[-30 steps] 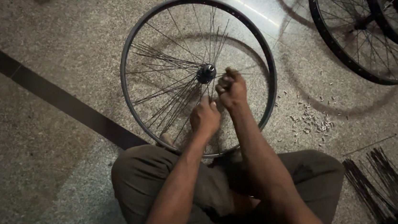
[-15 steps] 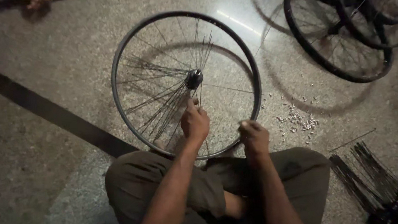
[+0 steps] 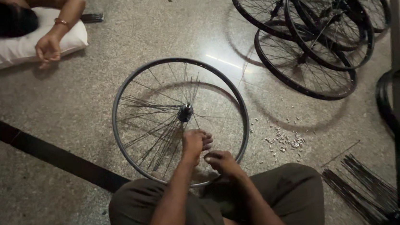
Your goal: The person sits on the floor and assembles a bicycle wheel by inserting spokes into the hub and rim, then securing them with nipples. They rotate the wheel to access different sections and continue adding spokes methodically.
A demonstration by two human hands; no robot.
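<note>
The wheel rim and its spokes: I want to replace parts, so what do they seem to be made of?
The rim looks like metal with a dark, slightly glossy finish; a thin light edge runs along its curve. The spokes look like thin, stiff metal wire, straight and faintly glinting. Which metal, or whether painted, I cannot tell. The left hand and right hand work near the hub.

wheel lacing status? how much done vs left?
Done: several finished wheels lie stacked top right. In hand: on the wheel before the person, spokes hang bunched and loose from the hub; left hand and right hand pinch near the rim's lower part. Left: most spokes, plus scattered nipples and a spare spoke bundle.
</note>
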